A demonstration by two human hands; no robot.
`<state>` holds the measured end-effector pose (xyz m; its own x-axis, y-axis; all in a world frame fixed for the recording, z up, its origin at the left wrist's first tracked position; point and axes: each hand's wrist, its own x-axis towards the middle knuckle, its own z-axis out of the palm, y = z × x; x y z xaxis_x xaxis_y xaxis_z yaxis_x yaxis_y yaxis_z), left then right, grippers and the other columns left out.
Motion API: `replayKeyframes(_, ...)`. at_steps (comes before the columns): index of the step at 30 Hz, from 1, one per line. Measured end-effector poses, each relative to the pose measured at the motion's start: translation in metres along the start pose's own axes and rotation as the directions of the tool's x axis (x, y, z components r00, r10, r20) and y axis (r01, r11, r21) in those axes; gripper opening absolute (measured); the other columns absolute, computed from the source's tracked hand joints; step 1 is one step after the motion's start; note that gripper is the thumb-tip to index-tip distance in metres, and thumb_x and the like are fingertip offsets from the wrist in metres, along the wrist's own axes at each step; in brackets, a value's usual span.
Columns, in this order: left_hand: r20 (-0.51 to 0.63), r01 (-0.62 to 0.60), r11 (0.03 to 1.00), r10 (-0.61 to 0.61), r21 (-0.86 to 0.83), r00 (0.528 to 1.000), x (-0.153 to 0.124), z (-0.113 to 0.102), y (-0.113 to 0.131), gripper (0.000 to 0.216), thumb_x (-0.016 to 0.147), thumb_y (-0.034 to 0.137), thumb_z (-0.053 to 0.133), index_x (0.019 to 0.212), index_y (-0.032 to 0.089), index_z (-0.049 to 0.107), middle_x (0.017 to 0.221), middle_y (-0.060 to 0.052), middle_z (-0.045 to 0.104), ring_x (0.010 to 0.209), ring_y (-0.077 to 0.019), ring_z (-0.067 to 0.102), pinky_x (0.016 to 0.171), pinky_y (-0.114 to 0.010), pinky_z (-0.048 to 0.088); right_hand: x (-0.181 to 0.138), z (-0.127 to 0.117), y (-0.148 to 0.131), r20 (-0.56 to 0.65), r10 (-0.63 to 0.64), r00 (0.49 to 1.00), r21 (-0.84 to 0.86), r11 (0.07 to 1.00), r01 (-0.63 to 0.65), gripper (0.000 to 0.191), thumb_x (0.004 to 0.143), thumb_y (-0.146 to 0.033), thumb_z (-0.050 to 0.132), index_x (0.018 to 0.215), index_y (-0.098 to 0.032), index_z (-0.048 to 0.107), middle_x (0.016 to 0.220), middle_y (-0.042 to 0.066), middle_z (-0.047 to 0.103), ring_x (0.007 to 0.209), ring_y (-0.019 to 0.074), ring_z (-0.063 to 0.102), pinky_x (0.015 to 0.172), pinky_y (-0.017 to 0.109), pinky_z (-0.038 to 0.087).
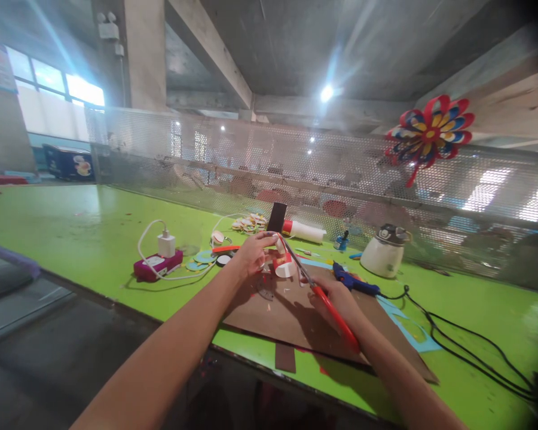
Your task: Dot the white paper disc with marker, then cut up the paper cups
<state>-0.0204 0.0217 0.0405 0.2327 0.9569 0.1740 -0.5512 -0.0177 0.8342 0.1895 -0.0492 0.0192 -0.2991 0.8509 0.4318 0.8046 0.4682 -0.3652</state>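
Note:
My left hand point(254, 253) is closed on a red and white paper cup point(285, 266), holding it above a brown board point(291, 316). My right hand point(336, 298) grips scissors with red handles point(341, 322). Their metal blades reach up and left to the cup's upper edge, close to my left fingertips. A curled strip of the cup stands up by those fingers. Whether the blades are parted at the cut is too blurred to tell. Small scraps lie on the board beneath the cup.
Right of the board lie a blue glue gun point(356, 280) with a black cable point(466, 340) and a white kettle point(383, 257). Left are a purple power strip point(158, 266) and paper discs point(201, 260). Behind stand a phone point(277, 216), stacked cups point(307, 230) and a mesh screen point(233, 167).

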Motion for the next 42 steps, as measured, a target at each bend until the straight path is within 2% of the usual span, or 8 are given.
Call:
replayKeyframes(8, -0.009, -0.031, 0.999, 0.031, -0.010, 0.999, -0.001, 0.005, -0.001, 0.014, 0.080, 0.010, 0.068, 0.088, 0.017, 0.059, 0.078, -0.002, 0.066, 0.061, -0.0126, 0.064, 0.069, -0.031, 0.058, -0.002, 0.000, 0.002, -0.031, 0.003, 1.000, 0.013, 1.000, -0.002, 0.045, 0.071, -0.017, 0.048, 0.108, -0.020, 0.075, 0.085, 0.007, 0.078, 0.079, 0.0246, 0.071, 0.073, 0.031, 0.051)
replayKeyframes(17, -0.015, -0.057, 0.998, 0.057, -0.021, 0.998, -0.008, 0.014, 0.003, 0.014, 0.080, 0.009, 0.069, 0.088, 0.016, 0.059, 0.078, -0.001, 0.065, 0.062, -0.0124, 0.064, 0.067, -0.030, 0.056, -0.005, 0.000, -0.003, -0.056, 0.028, 0.998, 0.038, 0.999, -0.026, 0.040, 0.074, -0.016, 0.050, 0.105, -0.020, 0.075, 0.087, 0.007, 0.078, 0.083, 0.0264, 0.072, 0.076, 0.031, 0.052)
replayKeyframes(27, -0.014, -0.046, 0.999, 0.045, -0.028, 0.999, -0.008, 0.013, 0.004, 0.009, 0.084, 0.006, 0.061, 0.083, 0.015, 0.059, 0.078, -0.002, 0.065, 0.061, -0.0128, 0.064, 0.069, -0.031, 0.056, -0.006, 0.000, -0.003, -0.070, 0.025, 0.997, 0.029, 0.999, -0.023, 0.041, 0.073, -0.014, 0.051, 0.106, -0.020, 0.075, 0.082, 0.007, 0.078, 0.077, 0.0253, 0.072, 0.071, 0.029, 0.051)
replayKeyframes(37, -0.001, 0.001, 1.000, -0.001, 0.002, 1.000, -0.006, 0.008, 0.004, 0.012, 0.081, 0.009, 0.068, 0.084, 0.015, 0.058, 0.076, -0.003, 0.065, 0.061, -0.0129, 0.064, 0.068, -0.032, 0.057, -0.007, 0.000, -0.005, -0.044, 0.049, 0.998, -0.052, 0.997, -0.051, 0.044, 0.074, -0.012, 0.047, 0.107, -0.019, 0.075, 0.084, 0.008, 0.078, 0.077, 0.0254, 0.072, 0.070, 0.029, 0.050)
replayKeyframes(42, 0.009, -0.034, 0.999, 0.034, -0.007, 0.999, -0.001, 0.004, 0.000, 0.014, 0.080, 0.011, 0.069, 0.088, 0.016, 0.059, 0.079, -0.003, 0.066, 0.062, -0.0127, 0.064, 0.069, -0.032, 0.057, -0.006, 0.000, -0.006, -0.030, 0.055, 0.998, -0.092, 0.994, -0.057, 0.043, 0.074, -0.013, 0.049, 0.108, -0.018, 0.074, 0.081, 0.009, 0.078, 0.075, 0.0253, 0.071, 0.069, 0.029, 0.049)
